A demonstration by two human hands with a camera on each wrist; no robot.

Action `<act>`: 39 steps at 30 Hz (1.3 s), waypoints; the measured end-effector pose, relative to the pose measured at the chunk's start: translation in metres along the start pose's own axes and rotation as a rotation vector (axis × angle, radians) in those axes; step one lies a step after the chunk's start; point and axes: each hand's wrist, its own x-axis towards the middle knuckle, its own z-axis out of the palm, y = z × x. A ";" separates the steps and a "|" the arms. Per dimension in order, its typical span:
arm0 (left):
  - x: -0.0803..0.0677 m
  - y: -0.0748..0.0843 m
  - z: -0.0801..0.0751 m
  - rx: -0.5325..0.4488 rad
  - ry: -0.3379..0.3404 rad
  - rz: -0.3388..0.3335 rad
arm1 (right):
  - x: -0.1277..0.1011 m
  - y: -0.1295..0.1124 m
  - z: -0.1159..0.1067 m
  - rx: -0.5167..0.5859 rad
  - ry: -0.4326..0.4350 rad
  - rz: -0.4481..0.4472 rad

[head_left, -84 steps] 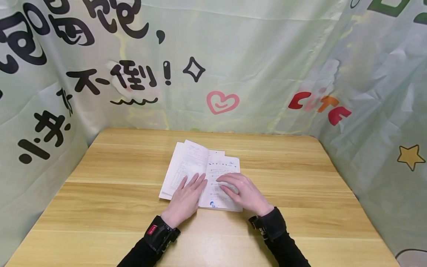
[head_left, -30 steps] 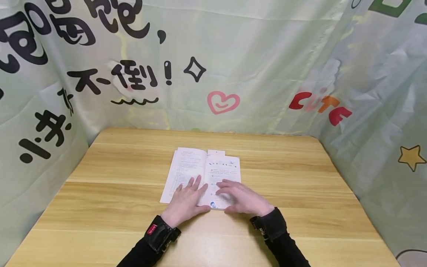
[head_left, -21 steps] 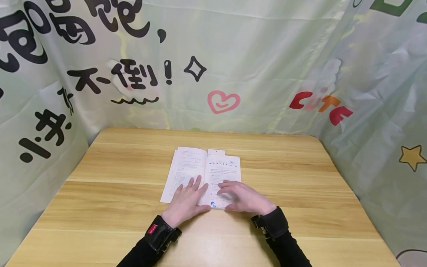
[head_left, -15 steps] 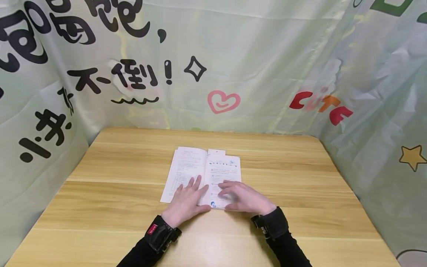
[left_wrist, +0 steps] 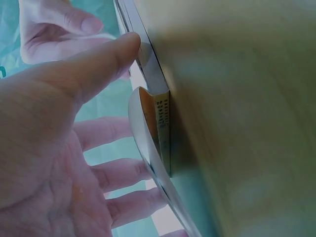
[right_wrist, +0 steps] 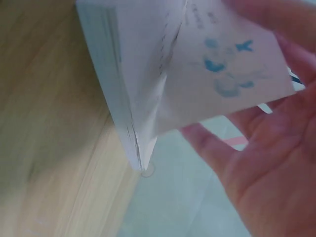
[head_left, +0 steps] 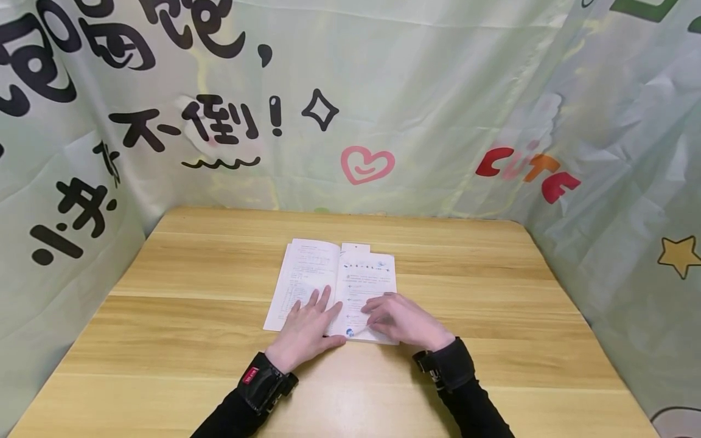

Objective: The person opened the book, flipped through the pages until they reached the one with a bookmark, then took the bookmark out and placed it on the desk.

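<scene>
An open book (head_left: pixel 328 267) with printed pages lies in the middle of the wooden table (head_left: pixel 493 304). My left hand (head_left: pixel 306 325) lies flat on the lower left page beside the spine, fingers straight and spread. The left wrist view shows that palm (left_wrist: pixel 59 148) against the book's edge (left_wrist: pixel 163 133). My right hand (head_left: pixel 402 319) sits on the lower part of the right page with fingers curled. In the right wrist view its fingers (right_wrist: pixel 266 163) pinch a single page (right_wrist: pixel 222 64), lifted off the page block (right_wrist: pixel 118 98).
A pale green printed cloth (head_left: pixel 438 91) hangs close behind the table and along both sides. Bare wood surrounds the book on all sides. The table's near edge runs below my wrists.
The left pages have settled flat under my left hand. My right hand has drawn back toward the lower right page corner, curled its fingers and raised a page.
</scene>
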 end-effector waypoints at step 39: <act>-0.001 0.001 0.002 -0.005 0.009 0.002 | 0.006 0.003 0.001 -0.051 0.523 -0.224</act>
